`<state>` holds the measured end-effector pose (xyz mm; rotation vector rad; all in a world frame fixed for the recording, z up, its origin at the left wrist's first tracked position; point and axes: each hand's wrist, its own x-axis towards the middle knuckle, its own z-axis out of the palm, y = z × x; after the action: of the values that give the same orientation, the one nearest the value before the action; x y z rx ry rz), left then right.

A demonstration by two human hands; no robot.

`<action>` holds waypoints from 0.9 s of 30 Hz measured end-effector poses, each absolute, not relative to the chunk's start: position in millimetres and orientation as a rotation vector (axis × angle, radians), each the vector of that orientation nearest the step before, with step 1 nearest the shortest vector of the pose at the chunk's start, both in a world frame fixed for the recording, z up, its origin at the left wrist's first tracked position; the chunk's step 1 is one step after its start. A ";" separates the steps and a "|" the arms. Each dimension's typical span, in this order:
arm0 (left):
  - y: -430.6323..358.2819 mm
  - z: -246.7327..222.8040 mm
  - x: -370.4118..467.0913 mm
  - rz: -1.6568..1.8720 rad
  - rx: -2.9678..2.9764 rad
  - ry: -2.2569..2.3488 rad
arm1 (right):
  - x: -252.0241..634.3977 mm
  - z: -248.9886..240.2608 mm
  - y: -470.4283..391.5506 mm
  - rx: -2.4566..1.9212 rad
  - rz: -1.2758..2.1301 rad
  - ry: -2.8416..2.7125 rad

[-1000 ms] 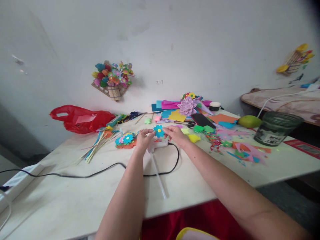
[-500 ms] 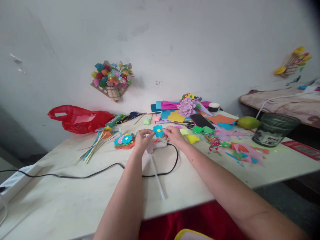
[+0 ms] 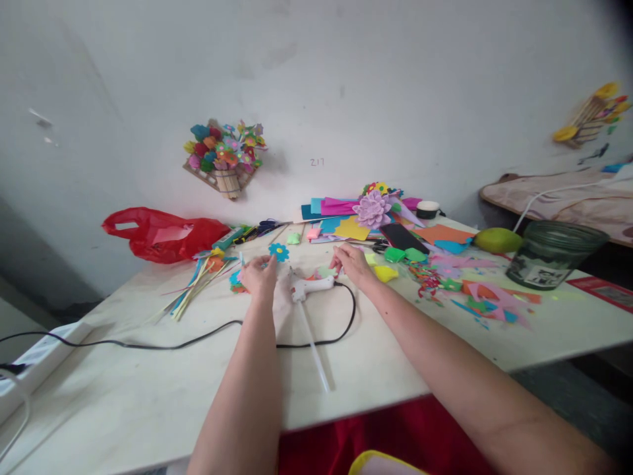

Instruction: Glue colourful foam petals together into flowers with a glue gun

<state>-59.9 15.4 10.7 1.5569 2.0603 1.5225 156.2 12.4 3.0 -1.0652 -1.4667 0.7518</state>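
A blue foam flower [image 3: 279, 252] with a yellow centre is at the fingertips of my left hand [image 3: 260, 274], pinched at its lower left edge. Beneath that hand, a pile of coloured foam flowers [image 3: 236, 282] is partly hidden. To the right, my right hand [image 3: 350, 260] is closed, its fingers curled together close to the table; what they hold, if anything, does not show. Beside its fingertips lie small pale green and pink pieces [image 3: 324, 271]. Between my hands rests a white glue gun [image 3: 311, 286], with a clear glue stick [image 3: 314, 349] sticking out towards me.
A black cord [image 3: 163, 346] crosses the table to a white power strip [image 3: 44, 363]. Left behind are thin strips [image 3: 195, 290] and a red plastic bag [image 3: 163, 234]. Foam sheets [image 3: 351, 228], scraps [image 3: 487, 303], a phone [image 3: 403, 237] and a dark jar [image 3: 554, 254] lie right.
My left hand has moved left with the blue flower, uncovering the glue gun. My right hand has let go of the flower, and its fingers have curled downward. The view has shifted slightly.
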 end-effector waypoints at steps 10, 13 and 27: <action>14.0 4.0 -84.2 1.399 1.058 2.465 | 162.0 -0.2 17.8 -1.124 0.716 -1.436; 10.0 9.5 -80.7 1.391 1.036 2.528 | 164.6 1.3 20.5 -1.128 0.673 -1.414; 1.6 20.6 -36.6 1.546 1.752 2.378 | 191.4 3.6 38.0 -1.188 0.627 -1.198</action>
<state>-36.6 1.6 20.6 1.7519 2.3780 1.5455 191.4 38.0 3.6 -1.1876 -1.1984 0.6273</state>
